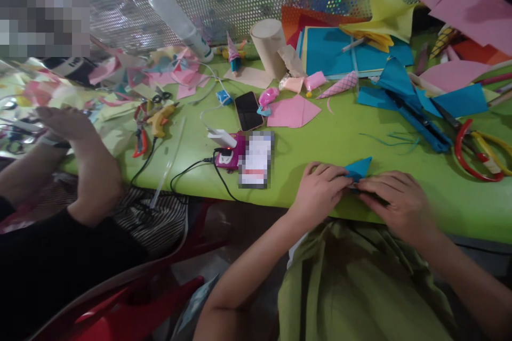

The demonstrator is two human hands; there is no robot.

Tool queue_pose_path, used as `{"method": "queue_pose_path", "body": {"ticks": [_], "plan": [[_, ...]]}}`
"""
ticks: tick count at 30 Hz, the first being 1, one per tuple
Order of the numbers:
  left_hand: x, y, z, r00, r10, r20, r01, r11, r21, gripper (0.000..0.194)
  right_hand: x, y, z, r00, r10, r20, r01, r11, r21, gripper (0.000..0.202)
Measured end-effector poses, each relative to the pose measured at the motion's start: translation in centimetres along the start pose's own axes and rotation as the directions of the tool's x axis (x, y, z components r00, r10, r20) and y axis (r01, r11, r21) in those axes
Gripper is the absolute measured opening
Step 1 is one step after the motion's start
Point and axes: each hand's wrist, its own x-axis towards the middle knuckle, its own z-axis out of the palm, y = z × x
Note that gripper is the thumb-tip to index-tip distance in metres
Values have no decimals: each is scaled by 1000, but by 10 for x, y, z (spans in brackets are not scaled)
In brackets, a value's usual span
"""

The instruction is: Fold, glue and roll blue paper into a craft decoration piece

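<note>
A small pointed piece of blue paper is between my two hands, just over the front edge of the green table. My left hand grips its left side with bent fingers. On the other side, the fingers of my right hand pinch the lower edge of the paper. The fingertips hide part of the fold. Thin blue paper trimmings lie just beyond my hands. To the right are scissors with red and yellow handles, beside a blue utility knife.
At the left, another person's arms rest over the table. A yellow glue gun, red-handled pliers, a purple power adapter with cords and phones lie between us. Behind are a cardboard tube, a white bottle and blue sheets.
</note>
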Motion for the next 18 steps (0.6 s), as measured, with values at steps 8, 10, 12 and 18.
{"method": "queue_pose_path", "body": {"ticks": [8,10,12,18], "plan": [[1,-1,2,1000,-6,-6,6,1000,2,27,7,-3,5,995,96,-7,-95,994,56,15],[2,-1,2,1000,-2,-14,2,1000,1,24,9,-3,5,992,122,-2,-122,989,81,15],[2,-2,3,1000,1,-19,-1,1000,3,22,11,-3,5,987,160,8,-160,981,112,13],[2,-2,6,1000,-9,-25,9,1000,9,22,14,-2,4,982,187,38,-191,972,137,13]]}}
